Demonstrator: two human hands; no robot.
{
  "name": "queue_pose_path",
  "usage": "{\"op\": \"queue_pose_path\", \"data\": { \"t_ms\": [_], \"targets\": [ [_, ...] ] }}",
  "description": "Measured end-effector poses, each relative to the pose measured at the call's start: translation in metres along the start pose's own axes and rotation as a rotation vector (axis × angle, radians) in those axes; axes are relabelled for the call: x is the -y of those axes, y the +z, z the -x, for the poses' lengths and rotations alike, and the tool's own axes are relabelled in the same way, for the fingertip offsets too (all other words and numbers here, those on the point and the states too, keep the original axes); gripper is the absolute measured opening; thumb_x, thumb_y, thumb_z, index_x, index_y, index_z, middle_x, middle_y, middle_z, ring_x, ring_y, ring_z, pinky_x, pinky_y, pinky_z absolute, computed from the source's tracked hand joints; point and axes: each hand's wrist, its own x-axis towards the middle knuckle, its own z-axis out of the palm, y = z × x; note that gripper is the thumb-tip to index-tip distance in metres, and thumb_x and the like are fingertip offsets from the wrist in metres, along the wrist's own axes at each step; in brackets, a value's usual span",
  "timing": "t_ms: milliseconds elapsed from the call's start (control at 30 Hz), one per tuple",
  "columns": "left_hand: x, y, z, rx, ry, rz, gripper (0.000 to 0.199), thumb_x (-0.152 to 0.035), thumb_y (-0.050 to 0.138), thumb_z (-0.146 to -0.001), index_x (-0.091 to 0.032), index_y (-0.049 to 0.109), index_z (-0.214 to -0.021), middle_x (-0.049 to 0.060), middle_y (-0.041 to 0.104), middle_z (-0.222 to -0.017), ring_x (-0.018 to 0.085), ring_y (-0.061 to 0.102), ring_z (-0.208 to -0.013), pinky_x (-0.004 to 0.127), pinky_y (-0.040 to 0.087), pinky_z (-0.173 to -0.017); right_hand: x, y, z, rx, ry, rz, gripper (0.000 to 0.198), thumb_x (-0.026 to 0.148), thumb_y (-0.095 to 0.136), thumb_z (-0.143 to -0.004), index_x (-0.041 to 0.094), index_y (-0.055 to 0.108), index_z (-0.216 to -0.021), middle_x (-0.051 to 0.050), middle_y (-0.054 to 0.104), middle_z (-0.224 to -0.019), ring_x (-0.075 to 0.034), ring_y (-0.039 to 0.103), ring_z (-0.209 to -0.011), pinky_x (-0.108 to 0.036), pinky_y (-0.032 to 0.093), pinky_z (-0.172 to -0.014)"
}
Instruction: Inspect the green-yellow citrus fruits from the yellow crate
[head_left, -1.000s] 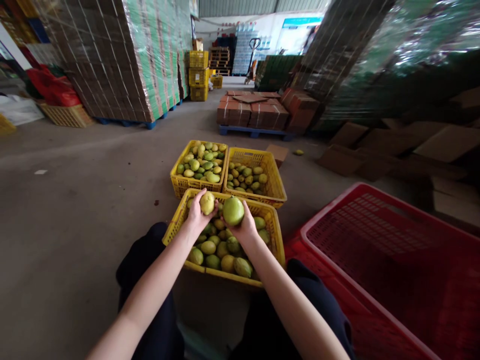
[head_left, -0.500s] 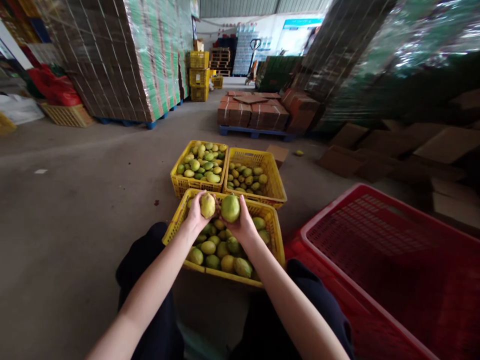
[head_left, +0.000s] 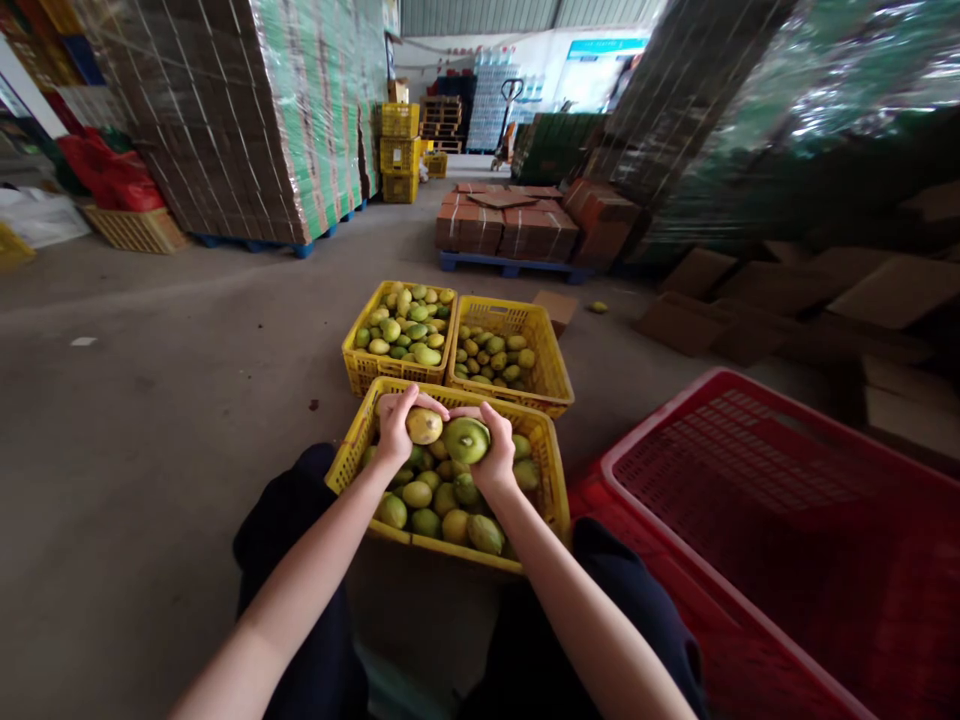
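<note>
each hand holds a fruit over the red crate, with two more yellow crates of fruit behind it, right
Not quite. In the head view the left hand and right hand each hold a fruit over the near yellow crate, not the red crate, which sits to the right. The two yellow crates behind are correct.

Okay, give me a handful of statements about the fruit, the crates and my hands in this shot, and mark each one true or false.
1. The left hand holds a yellowish fruit. True.
2. The right hand holds nothing. False: it grips a green fruit.
3. Both hands are over the nearest yellow crate. True.
4. The red crate on the right is full of fruit. False: no fruit shows inside it.
5. Two more yellow crates, the far left crate and the far right crate, hold fruit. True.
6. The two held fruits are far apart. False: they sit side by side, close together.
</note>
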Motion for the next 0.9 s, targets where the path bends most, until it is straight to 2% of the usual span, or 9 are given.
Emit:
{"op": "queue_pose_path", "data": {
  "t_ms": [233,467,600,733,800,900],
  "targets": [
    [0.002,-0.001,0.003,0.093,0.076,0.021,0.060,-0.058,0.049,-0.093,-0.022,0.077,-0.054,0.006,0.069,-0.054,0.021,0.065,-0.058,0.037,0.050,-0.069,0.007,0.002,0.006,0.013,-0.124,0.065,0.043,0.050,0.051,-0.083,0.024,0.070,-0.055,-0.004,0.071,-0.061,-0.023,0.067,-0.066,-0.036,0.054,-0.073],
    [-0.012,0.002,0.008,0.216,0.210,0.042,0.048,-0.045,0.057,-0.097,-0.026,0.078,-0.058,0.003,0.071,-0.057,0.020,0.064,-0.058,0.038,0.048,-0.069,0.012,-0.002,0.011,0.058,-0.275,0.210,0.045,0.048,0.044,-0.093,0.025,0.073,-0.067,-0.003,0.071,-0.067,-0.023,0.067,-0.071,-0.038,0.055,-0.072],
    [-0.017,0.001,0.008,0.289,0.266,-0.011,0.048,-0.046,0.058,-0.096,-0.027,0.077,-0.057,0.004,0.070,-0.056,0.021,0.062,-0.065,0.041,0.047,-0.076,0.013,-0.007,0.012,0.085,-0.330,0.271,0.040,0.040,0.045,-0.094,0.027,0.073,-0.069,-0.003,0.070,-0.068,-0.023,0.067,-0.071,-0.039,0.056,-0.074],
    [-0.019,-0.002,0.008,0.362,0.290,-0.033,0.044,-0.046,0.064,-0.092,-0.025,0.074,-0.055,0.004,0.069,-0.056,0.020,0.059,-0.061,0.043,0.045,-0.078,0.012,-0.010,0.012,0.129,-0.381,0.295,0.034,0.038,0.050,-0.093,0.027,0.074,-0.072,-0.004,0.071,-0.072,-0.025,0.067,-0.074,-0.042,0.056,-0.077],
    [-0.020,-0.003,0.009,0.383,0.287,-0.031,0.043,-0.048,0.061,-0.093,-0.024,0.074,-0.060,0.005,0.071,-0.061,0.020,0.060,-0.064,0.043,0.046,-0.081,0.012,-0.010,0.011,0.158,-0.397,0.259,0.034,0.040,0.049,-0.093,0.027,0.074,-0.073,-0.005,0.072,-0.075,-0.026,0.068,-0.078,-0.042,0.056,-0.079],
    [-0.020,-0.004,0.011,0.368,0.208,-0.025,0.034,-0.050,0.060,-0.089,-0.022,0.077,-0.077,0.008,0.075,-0.081,0.025,0.065,-0.083,0.042,0.047,-0.087,0.015,-0.006,0.012,0.147,-0.341,0.184,0.034,0.043,0.050,-0.090,0.026,0.074,-0.074,-0.006,0.073,-0.081,-0.027,0.068,-0.083,-0.043,0.054,-0.084]
  ]
}}
